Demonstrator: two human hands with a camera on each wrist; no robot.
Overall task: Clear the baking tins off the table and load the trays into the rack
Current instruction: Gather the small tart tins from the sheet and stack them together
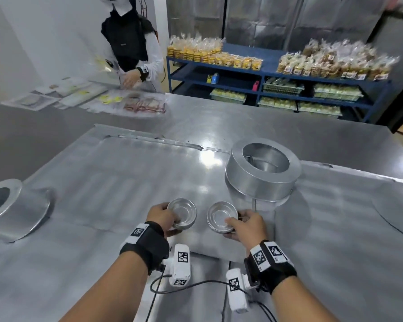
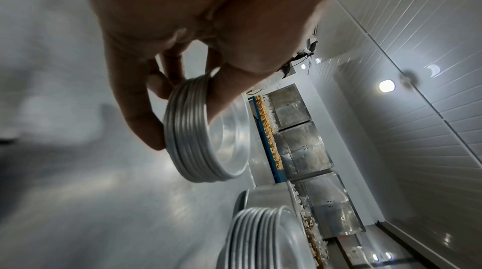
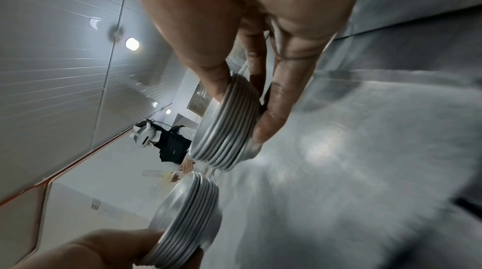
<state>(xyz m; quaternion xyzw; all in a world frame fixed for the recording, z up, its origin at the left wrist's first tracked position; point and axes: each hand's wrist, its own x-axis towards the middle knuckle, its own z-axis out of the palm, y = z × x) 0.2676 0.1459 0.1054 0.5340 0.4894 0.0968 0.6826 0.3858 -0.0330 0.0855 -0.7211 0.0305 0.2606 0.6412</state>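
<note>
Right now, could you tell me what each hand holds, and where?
Left hand grips one stack of small round tins by its rims; right hand another stack, likewise.

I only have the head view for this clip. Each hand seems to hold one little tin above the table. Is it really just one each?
Observer: No. The left wrist view shows the left hand gripping a left stack of nested tins, with several rolled rims side by side.
Operator: And the other side?
Observer: Same there. The right wrist view shows the right hand holding a right stack of several tins.
Operator: How is that one gripped?
Observer: The thumb lies on the top rim, and the fingers run down the opposite side to the base.
</note>
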